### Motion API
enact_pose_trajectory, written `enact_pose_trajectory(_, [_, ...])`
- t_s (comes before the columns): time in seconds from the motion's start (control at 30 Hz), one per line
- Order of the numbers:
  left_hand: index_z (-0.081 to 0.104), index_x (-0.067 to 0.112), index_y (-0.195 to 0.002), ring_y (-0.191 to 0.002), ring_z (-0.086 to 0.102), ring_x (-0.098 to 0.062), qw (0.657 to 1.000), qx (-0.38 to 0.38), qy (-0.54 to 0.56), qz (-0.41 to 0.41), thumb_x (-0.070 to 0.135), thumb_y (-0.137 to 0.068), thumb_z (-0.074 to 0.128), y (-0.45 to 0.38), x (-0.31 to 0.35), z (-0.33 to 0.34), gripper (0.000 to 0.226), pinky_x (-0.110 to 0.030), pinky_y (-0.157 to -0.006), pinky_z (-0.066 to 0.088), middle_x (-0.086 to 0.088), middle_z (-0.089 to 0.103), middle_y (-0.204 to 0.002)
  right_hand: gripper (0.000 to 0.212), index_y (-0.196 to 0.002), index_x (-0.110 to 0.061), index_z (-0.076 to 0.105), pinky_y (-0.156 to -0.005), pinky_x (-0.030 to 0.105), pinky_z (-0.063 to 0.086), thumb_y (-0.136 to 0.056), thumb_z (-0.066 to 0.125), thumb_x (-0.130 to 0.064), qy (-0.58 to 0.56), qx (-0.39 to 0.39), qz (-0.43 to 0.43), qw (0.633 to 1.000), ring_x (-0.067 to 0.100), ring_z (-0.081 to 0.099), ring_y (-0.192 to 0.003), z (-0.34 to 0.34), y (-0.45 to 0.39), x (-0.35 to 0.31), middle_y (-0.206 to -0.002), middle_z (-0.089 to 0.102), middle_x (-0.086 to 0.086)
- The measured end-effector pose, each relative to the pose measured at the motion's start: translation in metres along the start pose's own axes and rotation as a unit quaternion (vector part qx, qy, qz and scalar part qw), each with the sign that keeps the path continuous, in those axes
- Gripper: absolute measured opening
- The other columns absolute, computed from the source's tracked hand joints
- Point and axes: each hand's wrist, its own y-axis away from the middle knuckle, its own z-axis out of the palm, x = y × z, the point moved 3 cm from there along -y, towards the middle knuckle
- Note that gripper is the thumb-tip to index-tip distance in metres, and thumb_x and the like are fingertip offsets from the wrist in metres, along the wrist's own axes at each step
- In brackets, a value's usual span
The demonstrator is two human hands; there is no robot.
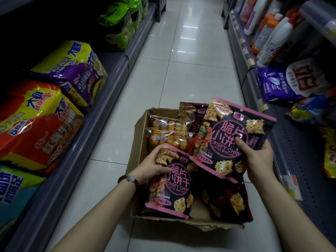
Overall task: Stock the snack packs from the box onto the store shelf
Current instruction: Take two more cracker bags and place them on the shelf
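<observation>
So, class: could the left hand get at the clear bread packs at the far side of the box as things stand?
Probably not straight away: the left hand already grips a black biscuit pack. The bread packs lie uncovered in the box, just beyond it, so once freed it likely could.

The cardboard box [140, 142] sits open on the aisle floor, its near flap torn. Two clear packs of golden cakes [170, 132] lie side by side at its far left. Black-and-pink "Crispy Chip Little Biscuit" packs fill the remainder: one lifted pack [234, 135] is raised over the right side, face up; a second pack [170, 186] is tilted at the near left; a third pack [229, 200] lies flat below them.
</observation>
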Motion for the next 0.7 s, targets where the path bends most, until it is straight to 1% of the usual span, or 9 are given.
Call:
enact_pose_trajectory(0.1, [0.022,0.045,-0.141,-0.117,0.056,-0.025,1.0,0.009,-0.02,0.01,0.002,-0.07,0.078,-0.003,-0.003,0.002,0.1,-0.046,-0.09,0.054,-0.001,0.049,-0.129,0.046,-0.118,-0.014,0.053,-0.077,0.032,0.055,-0.077,0.074,-0.008,0.003,-0.003,0.004,1.0,0.012,0.069,-0.09,0.002,0.002,0.001,-0.102,0.068,-0.003])
enact_pose_trajectory(0.17, [0.026,0.039,-0.143,-0.114,0.057,-0.025,0.998,0.045,-0.033,-0.014,0.004,-0.07,0.079,-0.005,-0.006,0.004,0.097,-0.047,-0.092,0.053,-0.002,0.051,-0.126,0.048,-0.119,-0.013,0.052,-0.075,0.032,0.055,-0.076,0.074,-0.008,0.004,-0.01,0.002,1.0,0.014,0.068,-0.091,0.003,0.002,0.001,-0.102,0.068,-0.002])
enact_pose_trajectory(0.23, [0.044,0.021,-0.134,-0.105,0.064,-0.026,0.996,0.071,0.002,-0.05,0.006,-0.075,0.075,-0.007,-0.01,0.007,0.069,-0.05,-0.093,0.052,-0.008,0.061,-0.117,0.056,-0.121,-0.012,0.052,-0.075,0.033,0.056,-0.071,0.078,-0.012,0.007,-0.018,-0.001,1.0,0.018,0.069,-0.094,0.002,0.001,0.002,-0.105,0.069,0.0])
enact_pose_trajectory(0.3, [0.057,0.008,-0.113,-0.093,0.069,-0.027,0.994,0.062,0.061,-0.071,0.007,-0.082,0.069,-0.006,-0.011,0.009,0.034,-0.05,-0.092,0.053,-0.014,0.069,-0.105,0.075,-0.123,-0.012,0.052,-0.076,0.035,0.059,-0.057,0.085,-0.026,0.006,-0.023,-0.003,1.0,0.02,0.071,-0.095,0.001,0.0,0.003,-0.108,0.069,0.003])
enact_pose_trajectory(0.37, [0.06,0.007,-0.106,-0.093,0.069,-0.028,0.993,0.046,0.093,-0.058,0.012,-0.086,0.065,-0.006,-0.006,0.007,0.021,-0.048,-0.093,0.052,-0.015,0.069,-0.102,0.096,-0.12,-0.011,0.055,-0.072,0.032,0.06,-0.037,0.091,-0.043,0.005,-0.025,0.002,1.0,0.018,0.072,-0.092,0.0,-0.001,0.004,-0.107,0.071,0.004])
enact_pose_trajectory(0.43, [0.059,0.012,-0.111,-0.102,0.066,-0.032,0.994,0.025,0.099,-0.034,0.019,-0.091,0.06,-0.007,0.001,0.004,0.021,-0.049,-0.096,0.05,-0.016,0.068,-0.108,0.102,-0.114,-0.013,0.059,-0.067,0.028,0.06,-0.026,0.093,-0.051,0.0,-0.036,0.01,0.999,0.018,0.073,-0.09,0.001,-0.002,0.004,-0.104,0.073,0.004])
enact_pose_trajectory(0.57, [0.051,0.022,-0.121,-0.106,0.065,-0.031,0.995,0.031,0.089,0.016,0.028,-0.095,0.052,-0.006,0.026,-0.005,0.027,-0.049,-0.095,0.05,-0.014,0.067,-0.115,0.09,-0.111,-0.01,0.063,-0.069,0.03,0.059,-0.033,0.093,-0.043,-0.002,-0.072,0.023,0.997,0.024,0.073,-0.091,0.012,-0.001,-0.007,-0.102,0.074,0.007])
enact_pose_trajectory(0.63, [0.052,0.015,-0.123,-0.102,0.067,-0.029,0.994,0.064,0.089,0.029,0.03,-0.096,0.051,0.003,0.051,-0.01,0.031,-0.047,-0.093,0.052,-0.014,0.069,-0.112,0.069,-0.103,-0.01,0.066,-0.067,0.029,0.059,-0.043,0.089,-0.033,0.007,-0.091,0.04,0.995,0.026,0.073,-0.09,0.022,0.001,-0.025,-0.098,0.075,0.008])
enact_pose_trajectory(0.7, [0.06,0.008,-0.114,-0.098,0.069,-0.029,0.99,0.101,0.096,0.024,0.034,-0.095,0.052,0.017,0.08,-0.015,0.033,-0.046,-0.091,0.053,-0.014,0.072,-0.105,0.048,-0.099,-0.01,0.066,-0.067,0.03,0.059,-0.056,0.083,-0.021,0.014,-0.103,0.057,0.993,0.027,0.073,-0.09,0.034,0.004,-0.05,-0.096,0.075,0.009])
